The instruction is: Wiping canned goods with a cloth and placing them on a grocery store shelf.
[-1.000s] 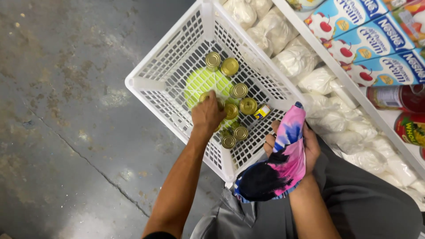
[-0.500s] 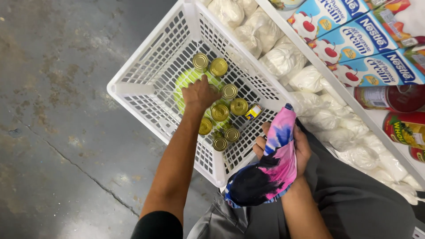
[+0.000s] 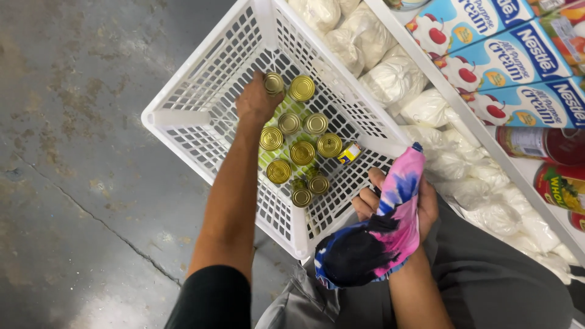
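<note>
A white plastic basket (image 3: 183,116) stands on the concrete floor with several gold-topped cans (image 3: 303,152) upright inside, over something light green. My left hand (image 3: 256,100) reaches into the basket and its fingers close around one can (image 3: 273,83) at the far end of the group. My right hand (image 3: 402,204) rests near my lap at the basket's near corner and holds a pink, blue and black tie-dye cloth (image 3: 372,240). A small yellow and blue can (image 3: 349,152) lies on its side beside the upright ones.
A low shelf along the right holds clear bags of white powder (image 3: 396,79), blue and white cartons (image 3: 518,61), and red-labelled cans (image 3: 542,146). Grey cracked concrete floor (image 3: 79,183) lies to the left. My grey trousers (image 3: 487,280) fill the lower right.
My left hand has moved from the near cans across the group to the far one. The view has shifted, so the basket sits lower and more central. My right hand still holds the cloth.
</note>
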